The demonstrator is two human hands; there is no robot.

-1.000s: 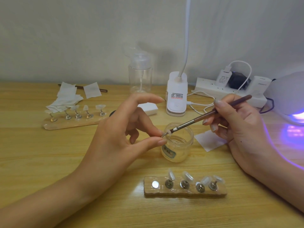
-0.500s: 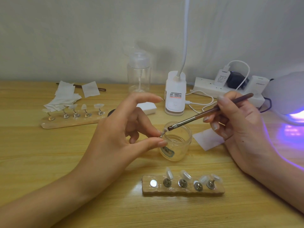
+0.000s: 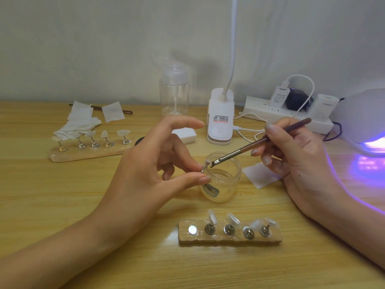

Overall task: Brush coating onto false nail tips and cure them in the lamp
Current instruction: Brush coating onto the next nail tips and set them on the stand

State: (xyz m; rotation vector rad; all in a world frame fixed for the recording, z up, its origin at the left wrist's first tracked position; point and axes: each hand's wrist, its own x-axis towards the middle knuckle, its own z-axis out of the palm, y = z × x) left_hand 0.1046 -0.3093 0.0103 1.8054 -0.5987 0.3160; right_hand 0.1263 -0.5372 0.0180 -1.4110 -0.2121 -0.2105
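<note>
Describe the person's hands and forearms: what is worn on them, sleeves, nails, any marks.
Both the left hand and the right hand are bare: no gloves, rings, watch or bracelets. Both forearms are uncovered as far as the frame shows, no sleeve in view. The fingernails are fairly long and rounded, without bright polish. Violet light from the curing lamp rims the right forearm.

The brush (image 3: pixel 258 141) bristles were withdrawn rightward off the nail tip (image 3: pixel 205 164). Contact recorded 1.0 s ago was broken. Since 0.5 s ago the bristles were lowered slightly, back to just beside the tip, over the jar (image 3: pixel 227 188).
</note>
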